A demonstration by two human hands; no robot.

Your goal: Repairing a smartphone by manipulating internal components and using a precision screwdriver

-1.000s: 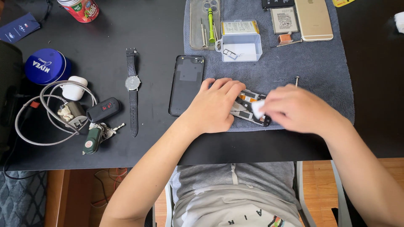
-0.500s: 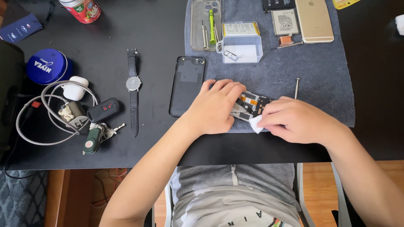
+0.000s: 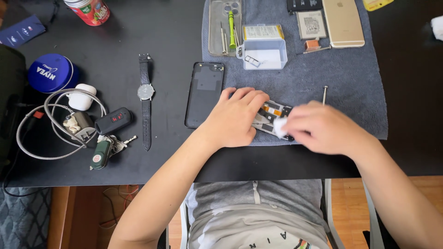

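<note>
An opened phone body [image 3: 270,116] with orange and white inner parts lies on a grey cloth mat [image 3: 350,78]. My left hand [image 3: 233,117] lies flat over its left end and holds it down. My right hand [image 3: 323,127] pinches a small white wipe [image 3: 279,127] against the phone's near right end; the hand is blurred. A black phone back cover [image 3: 205,93] lies just left of my left hand.
On the mat: a clear case with a green tool [image 3: 224,25], a small clear box [image 3: 264,46], a gold phone [image 3: 342,22], a thin screwdriver [image 3: 325,94]. On the black table: a wristwatch [image 3: 146,106], keys [image 3: 107,147], cable [image 3: 41,133], blue tin [image 3: 50,73].
My right hand with the white wipe has slid back and forth over the phone's right end. My left hand has stayed in place.
</note>
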